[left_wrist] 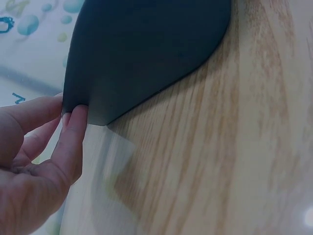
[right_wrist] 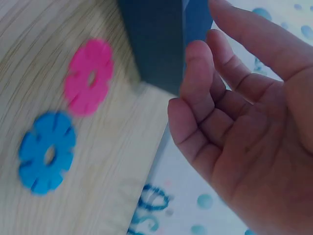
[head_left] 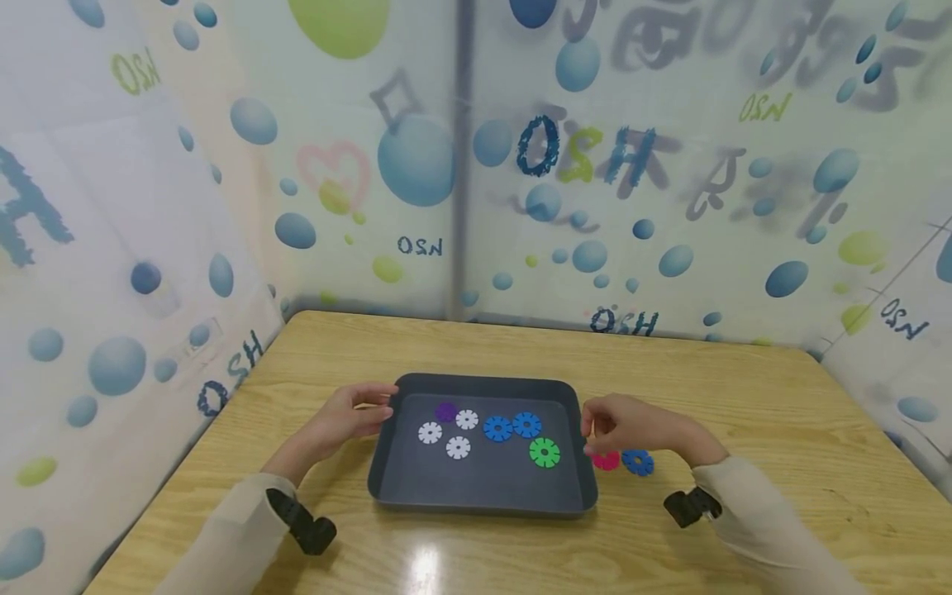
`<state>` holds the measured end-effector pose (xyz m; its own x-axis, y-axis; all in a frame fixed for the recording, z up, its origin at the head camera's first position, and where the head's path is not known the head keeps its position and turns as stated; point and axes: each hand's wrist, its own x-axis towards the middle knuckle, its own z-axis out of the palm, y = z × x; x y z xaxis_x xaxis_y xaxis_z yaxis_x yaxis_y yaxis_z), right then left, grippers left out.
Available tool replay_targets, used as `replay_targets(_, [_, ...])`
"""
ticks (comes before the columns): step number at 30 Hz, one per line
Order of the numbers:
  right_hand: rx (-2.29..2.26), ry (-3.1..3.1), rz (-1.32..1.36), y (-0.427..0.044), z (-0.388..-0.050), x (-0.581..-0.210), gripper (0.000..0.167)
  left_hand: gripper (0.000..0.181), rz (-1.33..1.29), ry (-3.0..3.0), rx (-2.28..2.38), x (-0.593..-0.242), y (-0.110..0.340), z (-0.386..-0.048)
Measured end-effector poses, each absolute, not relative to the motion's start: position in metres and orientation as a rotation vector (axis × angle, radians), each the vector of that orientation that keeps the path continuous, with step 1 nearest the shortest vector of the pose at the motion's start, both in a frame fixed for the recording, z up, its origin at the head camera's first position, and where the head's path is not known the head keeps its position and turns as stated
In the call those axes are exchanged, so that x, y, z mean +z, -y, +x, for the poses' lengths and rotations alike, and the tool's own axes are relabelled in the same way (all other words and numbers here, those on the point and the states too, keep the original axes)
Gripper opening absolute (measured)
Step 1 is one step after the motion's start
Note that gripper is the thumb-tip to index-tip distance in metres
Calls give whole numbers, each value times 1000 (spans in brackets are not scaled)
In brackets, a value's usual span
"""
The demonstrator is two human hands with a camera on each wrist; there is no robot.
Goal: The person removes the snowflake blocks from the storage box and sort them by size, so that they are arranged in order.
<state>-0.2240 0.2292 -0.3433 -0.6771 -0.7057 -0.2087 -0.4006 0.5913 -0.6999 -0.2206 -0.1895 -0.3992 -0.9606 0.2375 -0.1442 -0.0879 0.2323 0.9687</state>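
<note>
A dark grey rectangular tray [head_left: 476, 487] sits in front of me on the table, with several slotted plastic discs lying flat in it. Three are white, including one white disc [head_left: 458, 448]; there is also a purple disc [head_left: 446, 411], two blue discs [head_left: 497, 429] and a green disc [head_left: 545, 453]. My left hand [head_left: 360, 413] pinches the rim near the far left corner, fingers over the wall [left_wrist: 146, 54]. At the right rim, my right hand [head_left: 628, 426] has bent fingers against the outer wall [right_wrist: 156, 44] and its thumb over the edge, gripping it.
Right of the tray, a pink disc [right_wrist: 90, 78] and another blue disc [right_wrist: 47, 152] lie on the wooden table [head_left: 744, 413]. Patterned curtains [head_left: 357, 207] stand behind the table and at both sides. Black wrist cameras [head_left: 301, 522] are strapped to both sleeves.
</note>
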Motion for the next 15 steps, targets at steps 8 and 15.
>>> replay_targets(8, [-800,-2328,-966,-203,-229,-343,20,43,101,-2258,1780,-401,190,-220])
replay_targets(15, [-728,-2253,-1103,-187,-240,-342,20,42,92,-2267,1772,-402,189,-222])
